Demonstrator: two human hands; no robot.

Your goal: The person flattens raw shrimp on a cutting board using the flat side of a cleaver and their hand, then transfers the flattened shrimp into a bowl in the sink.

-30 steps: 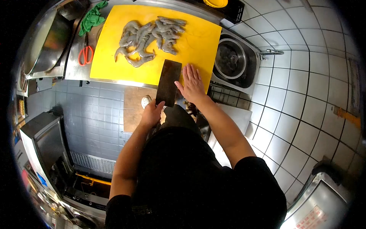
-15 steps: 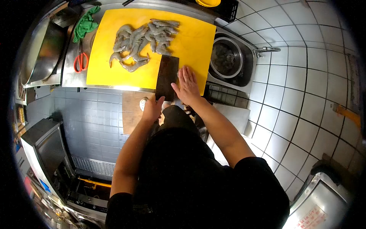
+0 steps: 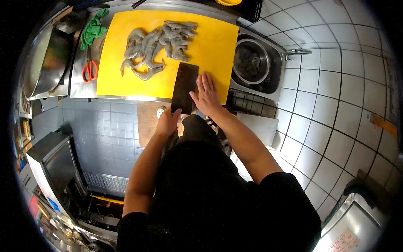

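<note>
The left hand [image 3: 168, 122] grips a broad, dark cleaver [image 3: 185, 86] at its near end, the thumb laid along the face of the blade; the handle itself is hidden inside the fist. The right hand [image 3: 206, 95] is spread open, palm down, its fingers stretched out over the yellow cutting board [image 3: 218, 46] just beside the blade's right side, with the thumb reaching across onto the blade. The cleaver points away from the person, its far end over the front part of the board and its near end sticking out past the front edge (whether the steel lies fully flat there, I cannot tell).

Beyond the blade, toward the left and middle of the board, lies a loose heap of grey shrimp [image 3: 157, 46], some curled, some nearly straight, many overlapping. The nearest of them sit close to the cleaver's tip but apart from both hands.

To the left of the board, red-handled scissors [image 3: 89, 70] rest on the steel bench [image 3: 79, 88], with a crumpled green cloth [image 3: 93, 28] just beyond them. On the right, a round metal bowl [image 3: 266, 65] with dark contents stands in the sink [image 3: 262, 92], near the faucet [image 3: 298, 52].
</note>
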